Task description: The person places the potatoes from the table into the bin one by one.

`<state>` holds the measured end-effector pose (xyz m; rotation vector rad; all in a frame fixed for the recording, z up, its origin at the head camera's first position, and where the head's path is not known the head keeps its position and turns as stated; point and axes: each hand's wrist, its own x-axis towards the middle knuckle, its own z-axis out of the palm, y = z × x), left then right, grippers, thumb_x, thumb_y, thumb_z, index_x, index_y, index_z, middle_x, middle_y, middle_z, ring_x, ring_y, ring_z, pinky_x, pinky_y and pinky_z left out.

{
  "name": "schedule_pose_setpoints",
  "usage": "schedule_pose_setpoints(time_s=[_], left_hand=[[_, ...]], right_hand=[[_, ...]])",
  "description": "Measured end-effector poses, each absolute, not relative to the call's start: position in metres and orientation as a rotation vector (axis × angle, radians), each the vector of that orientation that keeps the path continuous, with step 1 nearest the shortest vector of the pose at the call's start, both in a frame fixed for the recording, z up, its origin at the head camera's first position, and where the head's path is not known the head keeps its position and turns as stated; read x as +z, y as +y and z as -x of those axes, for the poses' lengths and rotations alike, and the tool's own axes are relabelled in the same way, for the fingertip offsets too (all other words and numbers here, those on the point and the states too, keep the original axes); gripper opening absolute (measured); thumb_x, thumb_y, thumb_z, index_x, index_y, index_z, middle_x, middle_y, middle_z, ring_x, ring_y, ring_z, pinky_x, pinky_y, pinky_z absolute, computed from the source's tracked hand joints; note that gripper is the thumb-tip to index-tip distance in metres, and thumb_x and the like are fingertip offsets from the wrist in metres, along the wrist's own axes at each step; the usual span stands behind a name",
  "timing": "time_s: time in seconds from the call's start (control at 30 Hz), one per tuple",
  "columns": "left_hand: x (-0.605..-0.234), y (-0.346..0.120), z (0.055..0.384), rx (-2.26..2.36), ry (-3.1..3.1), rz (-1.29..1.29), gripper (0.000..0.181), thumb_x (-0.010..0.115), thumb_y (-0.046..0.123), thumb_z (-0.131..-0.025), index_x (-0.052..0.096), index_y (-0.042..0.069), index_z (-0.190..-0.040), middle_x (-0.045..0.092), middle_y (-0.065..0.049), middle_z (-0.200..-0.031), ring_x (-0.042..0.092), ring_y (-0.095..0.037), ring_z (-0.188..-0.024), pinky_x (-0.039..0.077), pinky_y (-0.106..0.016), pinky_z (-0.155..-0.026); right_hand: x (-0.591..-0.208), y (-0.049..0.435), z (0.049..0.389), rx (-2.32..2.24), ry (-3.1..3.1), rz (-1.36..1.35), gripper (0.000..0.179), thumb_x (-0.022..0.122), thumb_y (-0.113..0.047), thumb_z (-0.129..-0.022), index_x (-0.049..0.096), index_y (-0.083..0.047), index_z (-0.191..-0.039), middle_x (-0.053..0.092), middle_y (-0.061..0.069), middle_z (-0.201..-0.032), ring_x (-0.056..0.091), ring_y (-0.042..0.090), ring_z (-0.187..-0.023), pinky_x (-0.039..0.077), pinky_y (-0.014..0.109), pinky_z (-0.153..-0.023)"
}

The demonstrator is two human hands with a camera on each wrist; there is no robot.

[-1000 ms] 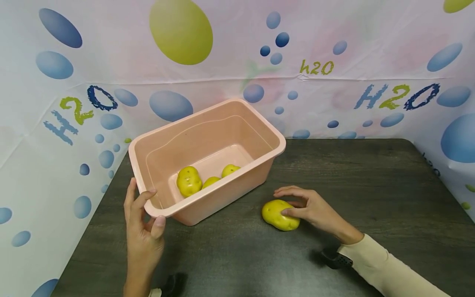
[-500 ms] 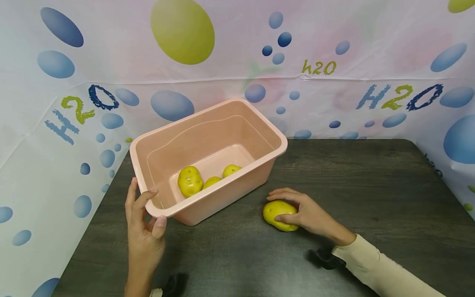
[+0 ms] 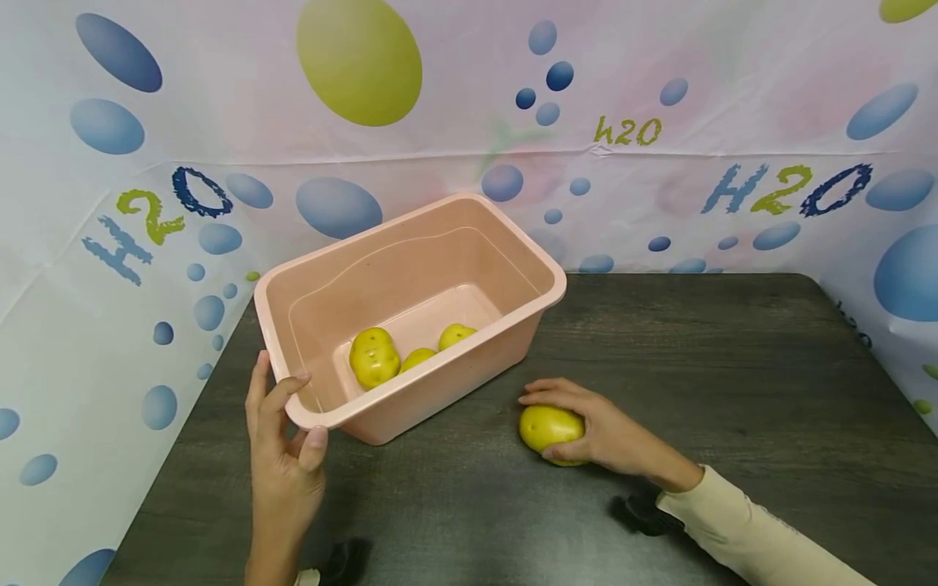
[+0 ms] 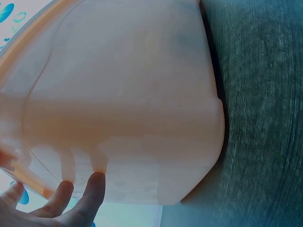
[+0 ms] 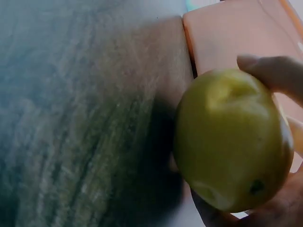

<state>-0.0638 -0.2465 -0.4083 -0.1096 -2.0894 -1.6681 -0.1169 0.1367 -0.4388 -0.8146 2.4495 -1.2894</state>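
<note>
A yellow potato [image 3: 551, 426] is in my right hand [image 3: 604, 427], fingers over its far side and thumb along its near side. The right wrist view shows the same potato [image 5: 234, 142] large and close, with a dark spot low on its skin. Whether it still touches the table, I cannot tell. My left hand [image 3: 286, 468] holds the near left corner of a pink plastic tub [image 3: 454, 354], thumb outside the rim and a finger over it. Inside the tub lie one fully visible potato [image 3: 374, 358] and two others partly hidden by the front wall.
The tub stands on a dark wood-grain table [image 3: 696, 350], angled toward the back left. Behind and to the left hangs a white sheet [image 3: 454, 65] printed with blue and green ovals and lettering. Dark table surface extends right of the right hand.
My right fingers have moved left and closed further round the potato, which has turned a little in the grasp. The left hand and the tub have stayed put.
</note>
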Motion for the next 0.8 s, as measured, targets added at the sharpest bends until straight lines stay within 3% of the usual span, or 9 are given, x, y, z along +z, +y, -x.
schedule_pose_setpoints(time_s=[0.23,0.57,0.67,0.8], left_hand=[[-0.4106,-0.2465,0.0639,-1.660,-2.094,0.100,0.055,0.067,0.024,-0.100,0.051,0.000,-0.146,0.009,0.006,-0.175,0.025,-0.048,-0.155,0.044,-0.017,-0.105],[-0.4094,-0.2460,0.0633,-1.661,-2.086,0.122,0.055,0.068,0.025,-0.100,0.051,-0.001,-0.146,0.008,0.006,-0.175,0.025,-0.049,-0.154,0.044,-0.017,-0.105],[-0.4100,-0.2467,0.0638,-1.664,-2.095,0.106,0.055,0.067,0.023,-0.100,0.050,-0.001,-0.146,0.008,0.006,-0.175,0.024,-0.049,-0.155,0.044,-0.026,-0.107],[-0.4094,-0.2468,0.0639,-1.669,-2.086,0.118,0.053,0.067,0.021,-0.100,0.051,0.000,-0.146,0.008,0.004,-0.175,0.023,-0.049,-0.155,0.044,-0.028,-0.107]], right_hand=[[-0.4410,0.1373,0.1128,-1.175,2.572,0.884,0.068,0.088,-0.015,-0.083,0.062,-0.017,-0.146,0.053,0.010,-0.155,0.054,0.038,-0.137,0.051,0.056,-0.102],[-0.4375,0.1385,0.1119,-1.142,2.568,0.920,0.063,0.085,-0.011,-0.085,0.065,-0.021,-0.144,0.052,0.009,-0.157,0.053,0.037,-0.140,0.053,0.052,-0.101],[-0.4371,0.1388,0.1117,-1.130,2.572,0.936,0.060,0.084,-0.011,-0.087,0.066,-0.021,-0.142,0.053,0.009,-0.157,0.053,0.037,-0.140,0.053,0.051,-0.100],[-0.4390,0.1396,0.1122,-1.133,2.605,0.976,0.055,0.084,-0.011,-0.086,0.070,-0.019,-0.139,0.058,0.009,-0.151,0.056,0.034,-0.136,0.054,0.049,-0.100]])
